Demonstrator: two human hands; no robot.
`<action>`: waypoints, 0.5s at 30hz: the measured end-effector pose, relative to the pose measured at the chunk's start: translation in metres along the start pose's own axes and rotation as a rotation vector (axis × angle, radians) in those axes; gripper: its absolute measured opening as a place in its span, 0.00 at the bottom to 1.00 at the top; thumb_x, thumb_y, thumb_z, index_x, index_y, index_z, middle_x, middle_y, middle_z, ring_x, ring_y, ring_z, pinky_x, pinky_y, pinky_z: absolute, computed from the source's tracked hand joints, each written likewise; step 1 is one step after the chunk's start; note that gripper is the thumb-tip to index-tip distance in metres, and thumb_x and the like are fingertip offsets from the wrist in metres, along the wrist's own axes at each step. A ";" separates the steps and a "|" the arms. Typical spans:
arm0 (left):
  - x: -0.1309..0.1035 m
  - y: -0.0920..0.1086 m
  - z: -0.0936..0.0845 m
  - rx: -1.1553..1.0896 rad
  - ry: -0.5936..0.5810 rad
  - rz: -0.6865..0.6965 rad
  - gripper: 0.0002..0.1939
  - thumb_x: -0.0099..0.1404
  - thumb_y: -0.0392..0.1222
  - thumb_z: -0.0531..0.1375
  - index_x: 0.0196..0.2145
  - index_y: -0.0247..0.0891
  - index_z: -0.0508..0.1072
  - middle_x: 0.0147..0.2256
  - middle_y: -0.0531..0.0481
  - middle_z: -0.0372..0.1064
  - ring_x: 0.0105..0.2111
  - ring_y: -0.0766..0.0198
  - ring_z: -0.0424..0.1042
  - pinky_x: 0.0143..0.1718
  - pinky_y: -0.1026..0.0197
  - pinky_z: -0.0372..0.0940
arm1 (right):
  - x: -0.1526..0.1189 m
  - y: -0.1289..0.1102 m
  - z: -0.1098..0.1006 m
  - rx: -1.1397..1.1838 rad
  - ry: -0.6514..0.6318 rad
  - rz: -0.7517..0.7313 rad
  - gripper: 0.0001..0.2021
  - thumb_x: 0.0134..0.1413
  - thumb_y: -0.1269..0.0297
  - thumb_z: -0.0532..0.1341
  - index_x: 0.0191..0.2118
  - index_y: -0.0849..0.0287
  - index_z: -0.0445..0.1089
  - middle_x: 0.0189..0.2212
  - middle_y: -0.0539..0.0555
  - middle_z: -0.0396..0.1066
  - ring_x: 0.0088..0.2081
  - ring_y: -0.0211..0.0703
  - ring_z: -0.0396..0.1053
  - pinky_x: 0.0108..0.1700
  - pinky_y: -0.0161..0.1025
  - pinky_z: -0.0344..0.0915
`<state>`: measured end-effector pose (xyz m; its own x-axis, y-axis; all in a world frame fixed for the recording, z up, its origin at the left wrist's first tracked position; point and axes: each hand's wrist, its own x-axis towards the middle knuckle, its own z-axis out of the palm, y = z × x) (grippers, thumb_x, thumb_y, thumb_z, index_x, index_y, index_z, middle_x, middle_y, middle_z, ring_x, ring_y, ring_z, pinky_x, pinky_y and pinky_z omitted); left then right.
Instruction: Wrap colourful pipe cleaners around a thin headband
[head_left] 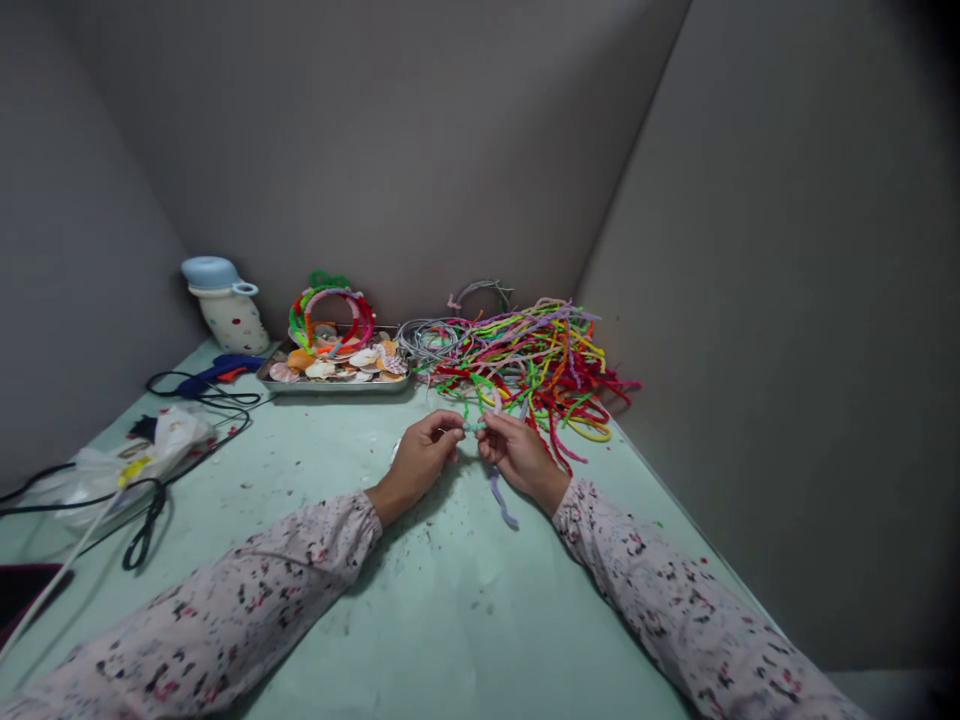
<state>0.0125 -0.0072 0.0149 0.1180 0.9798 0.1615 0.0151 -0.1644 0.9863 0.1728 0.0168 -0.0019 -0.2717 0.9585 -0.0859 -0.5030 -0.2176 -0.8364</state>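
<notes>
Near the middle of the table, my left hand (427,455) pinches one end of a short mint-green fuzzy stem (474,427). The other end is between the fingers of my right hand (521,455), so the piece spans the small gap between them. A lilac fuzzy stem (504,503) hangs below my right hand, its upper part hidden by the fingers. Just beyond both hands lies a tangled pile of coloured fuzzy stems (547,355).
A metal tray (337,386) of shells, with fuzzy-stem rings on top, stands at the back left. Beside it are a lidded bottle (229,310), a blue glue gun (217,373), black cables and a plastic bag (176,435). Coiled grey wire (431,341) lies behind my hands.
</notes>
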 end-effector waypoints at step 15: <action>-0.001 0.003 0.000 0.032 -0.004 0.016 0.08 0.56 0.39 0.59 0.34 0.37 0.75 0.23 0.54 0.68 0.19 0.70 0.63 0.22 0.67 0.56 | 0.000 0.001 0.000 -0.006 0.009 0.001 0.10 0.48 0.61 0.66 0.28 0.61 0.67 0.20 0.49 0.71 0.17 0.31 0.65 0.16 0.27 0.58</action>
<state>0.0126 -0.0087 0.0176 0.1220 0.9767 0.1767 0.0448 -0.1833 0.9820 0.1724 0.0171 -0.0029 -0.2650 0.9599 -0.0919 -0.4978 -0.2178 -0.8395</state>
